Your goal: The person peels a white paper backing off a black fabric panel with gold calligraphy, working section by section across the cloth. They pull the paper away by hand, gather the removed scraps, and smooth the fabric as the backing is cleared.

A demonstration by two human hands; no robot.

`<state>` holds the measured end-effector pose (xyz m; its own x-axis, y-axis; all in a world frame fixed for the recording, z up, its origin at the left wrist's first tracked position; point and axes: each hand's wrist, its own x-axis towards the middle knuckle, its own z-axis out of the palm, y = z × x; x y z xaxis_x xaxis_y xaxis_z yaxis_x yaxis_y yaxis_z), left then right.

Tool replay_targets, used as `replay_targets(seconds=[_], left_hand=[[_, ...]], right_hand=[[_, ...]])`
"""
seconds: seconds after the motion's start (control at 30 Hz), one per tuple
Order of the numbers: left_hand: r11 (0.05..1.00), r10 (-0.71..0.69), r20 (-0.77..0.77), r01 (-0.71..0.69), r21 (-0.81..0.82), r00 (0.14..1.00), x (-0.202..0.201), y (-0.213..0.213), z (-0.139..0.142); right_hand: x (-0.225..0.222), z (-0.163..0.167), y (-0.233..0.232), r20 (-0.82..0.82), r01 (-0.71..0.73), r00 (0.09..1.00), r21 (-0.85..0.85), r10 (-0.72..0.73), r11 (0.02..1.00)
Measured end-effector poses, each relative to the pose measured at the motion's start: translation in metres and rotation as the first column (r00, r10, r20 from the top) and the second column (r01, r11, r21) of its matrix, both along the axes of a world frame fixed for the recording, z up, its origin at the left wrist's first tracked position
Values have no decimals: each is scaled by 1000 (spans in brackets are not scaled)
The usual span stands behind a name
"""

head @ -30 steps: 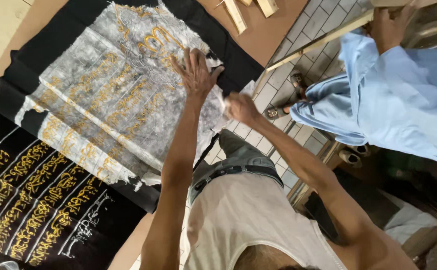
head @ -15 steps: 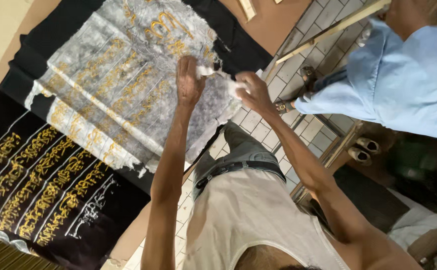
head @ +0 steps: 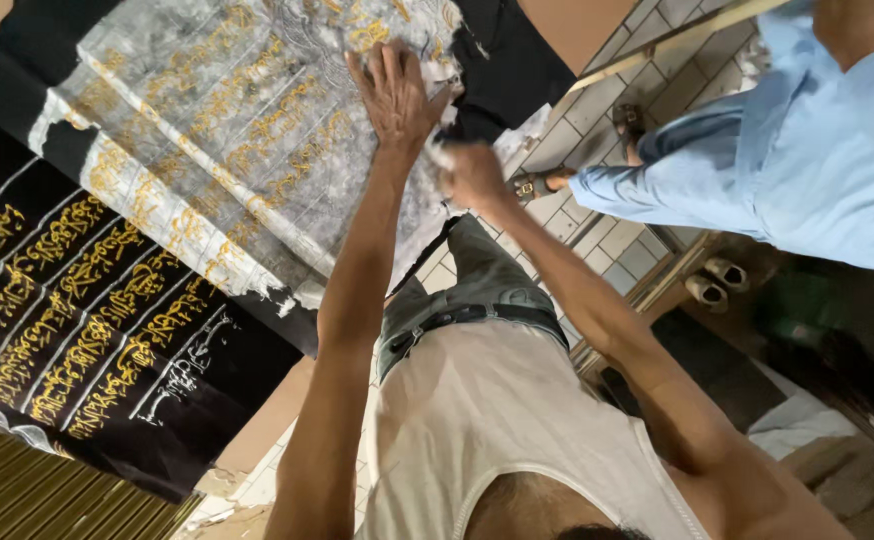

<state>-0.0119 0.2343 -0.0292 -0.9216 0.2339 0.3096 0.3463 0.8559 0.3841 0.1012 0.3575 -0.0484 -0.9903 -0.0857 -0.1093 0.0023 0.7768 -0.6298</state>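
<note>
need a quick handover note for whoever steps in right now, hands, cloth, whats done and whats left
Left hand: flat, fingers spread, pressing on the whitish backing paper over the black cloth.
Right hand: closed on a scrap of torn paper at the cloth's edge.
Done: the lower rows of gold embroidery are bare of paper.
Left: the upper part is under grey-white paper, ragged along its edges.
Nearby: a person in light blue stands beside the table.

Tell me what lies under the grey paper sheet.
Under the grey paper lies a black cloth with gold stitched lines, bare at the lower left. Gold shows faintly through the paper. The left hand presses flat on it; the cloth beneath is otherwise hidden.
</note>
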Motion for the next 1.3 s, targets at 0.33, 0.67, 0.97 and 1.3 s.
replay_targets(seconds=[0.33,0.67,0.97,1.3], left_hand=[[891,-140,-19,134,434,990,7,-35,-24],[717,-360,-21,291,634,933,126,-92,29],[990,8,124,-25,141,992,142,-121,-12],[980,14,52,-3,-198,999,137,-73,-19]], right_hand=[[92,24,-3,691,266,643,-606,330,750],[32,-38,24,-184,-406,911,-233,370,884],[-37,0,19,360,-81,902,-401,239,912],[-33,-47,29,138,77,990,-698,28,712]])
